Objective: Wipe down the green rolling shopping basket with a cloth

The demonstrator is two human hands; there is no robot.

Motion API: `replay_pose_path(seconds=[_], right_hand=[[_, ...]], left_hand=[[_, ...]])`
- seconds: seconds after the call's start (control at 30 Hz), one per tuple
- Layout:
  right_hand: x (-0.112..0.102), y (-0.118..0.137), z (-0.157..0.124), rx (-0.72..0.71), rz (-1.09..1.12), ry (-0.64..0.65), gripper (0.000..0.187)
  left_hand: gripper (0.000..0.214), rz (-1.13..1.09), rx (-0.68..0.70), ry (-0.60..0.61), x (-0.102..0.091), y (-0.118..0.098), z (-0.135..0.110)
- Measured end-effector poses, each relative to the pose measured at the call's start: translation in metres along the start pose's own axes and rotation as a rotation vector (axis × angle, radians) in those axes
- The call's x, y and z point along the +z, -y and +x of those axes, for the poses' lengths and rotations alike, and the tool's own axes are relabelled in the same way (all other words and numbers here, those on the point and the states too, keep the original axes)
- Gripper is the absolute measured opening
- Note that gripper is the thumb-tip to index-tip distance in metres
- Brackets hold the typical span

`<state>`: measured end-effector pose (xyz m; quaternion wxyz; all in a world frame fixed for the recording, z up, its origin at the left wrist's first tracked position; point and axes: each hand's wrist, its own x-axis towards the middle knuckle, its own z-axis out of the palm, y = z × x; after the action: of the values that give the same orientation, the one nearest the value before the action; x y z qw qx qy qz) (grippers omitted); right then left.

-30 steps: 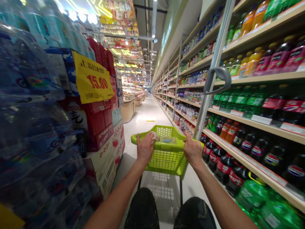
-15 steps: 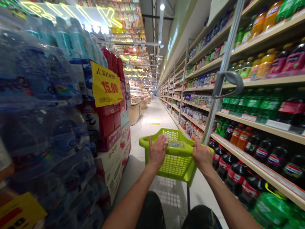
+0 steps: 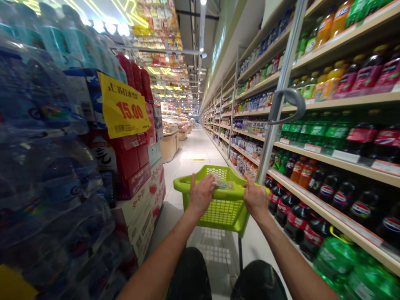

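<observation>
A lime-green shopping cart (image 3: 222,210) stands in front of me in a supermarket aisle. My left hand (image 3: 200,195) is wrapped over the left part of its handle bar, with a small pale crumpled thing (image 3: 215,180) under the fingertips. My right hand (image 3: 255,198) grips the right part of the same bar. A small label (image 3: 227,186) sits on the handle between the two hands. My forearms reach forward over my dark trousers (image 3: 190,275).
Shrink-wrapped packs of water bottles (image 3: 46,166) and red cartons (image 3: 134,154) with a yellow 15.00 price sign (image 3: 123,107) are stacked close on the left. Drink shelves (image 3: 328,158) line the right, with a grey upright post (image 3: 276,104). The tiled aisle (image 3: 195,152) runs ahead.
The view swayed right and back while the cart rolled slightly forward along the aisle. Both hands have stayed on the handle.
</observation>
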<state>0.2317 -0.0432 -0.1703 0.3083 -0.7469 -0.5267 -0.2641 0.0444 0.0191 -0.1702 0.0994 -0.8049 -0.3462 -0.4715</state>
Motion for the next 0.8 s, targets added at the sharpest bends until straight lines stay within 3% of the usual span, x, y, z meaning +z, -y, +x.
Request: replay_pose_path(seconds=[0.07,0.13,0.3,0.37,0.5,0.67,0.73,0.8], right_hand=[[0.0,0.0,0.0,-0.005,0.0,0.003,0.045],[0.0,0.002,0.0,-0.006,0.009,0.003,0.046],[-0.002,0.004,0.0,-0.01,0.046,0.011,0.046],[-0.003,0.003,-0.001,-0.007,0.047,0.019,0.045],[-0.002,0.003,-0.001,0.009,0.01,0.009,0.046],[-0.002,0.003,-0.002,-0.008,0.019,-0.01,0.046],[-0.003,0.002,-0.002,-0.018,0.036,-0.005,0.046],[-0.004,0.002,-0.002,-0.019,0.048,-0.005,0.045]], left_hand=[[0.022,0.052,-0.192,-0.042,-0.005,0.013,0.002],[0.023,0.068,-0.267,-0.051,-0.005,0.015,0.005],[0.024,-0.005,0.037,0.027,0.005,-0.012,0.005],[0.024,0.008,-0.009,0.035,0.001,-0.007,0.004],[0.023,0.058,-0.275,-0.001,-0.008,0.003,0.005],[0.026,-0.058,-0.018,0.063,0.003,-0.023,0.004],[0.026,-0.05,-0.034,0.062,0.0,-0.017,0.004],[0.025,0.007,-0.17,0.047,-0.008,-0.001,0.005]])
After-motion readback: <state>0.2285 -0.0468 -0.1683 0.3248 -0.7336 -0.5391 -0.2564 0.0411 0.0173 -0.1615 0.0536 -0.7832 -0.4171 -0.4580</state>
